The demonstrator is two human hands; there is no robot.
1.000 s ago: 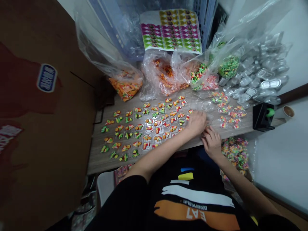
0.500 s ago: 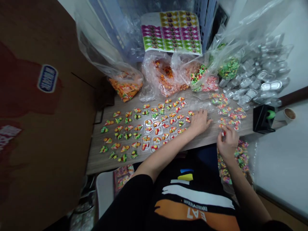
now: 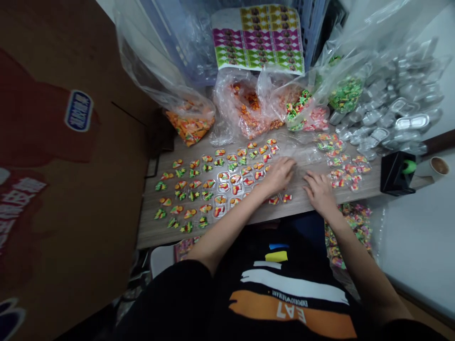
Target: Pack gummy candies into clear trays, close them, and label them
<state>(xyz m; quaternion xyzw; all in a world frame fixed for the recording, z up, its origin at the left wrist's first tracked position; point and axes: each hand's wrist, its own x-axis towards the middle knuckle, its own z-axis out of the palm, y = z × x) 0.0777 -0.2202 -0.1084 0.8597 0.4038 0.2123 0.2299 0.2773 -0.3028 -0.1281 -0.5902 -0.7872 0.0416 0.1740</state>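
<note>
The person is sitting close in to the wooden table, both bare hands working low over its near side. The left hand is reaching across with its fingers bent down toward the clear plastic; whether it is gripping anything I cannot tell, since the back of the hand is hiding the fingertips. The right hand is facing it, just apart, its thumb and fingers bending inward. Something see-through could be sitting between them (clear plastic is nearly vanishing in this light), so I cannot tell there either.

Left of the hands, small clear trays of colourful pieces are lying in rows, probably so that each one is staying visible and reachable. To the right, a huddle of filled packs is sitting closer together, seemingly keeping apart from the rows. Along the back, the bag of orange pieces and the bag of green pieces are standing among others, perhaps for easy dipping. Empty containers are heaping up at the far right, and a tape dispenser is standing near the table's end, likely there to be handy.
</note>
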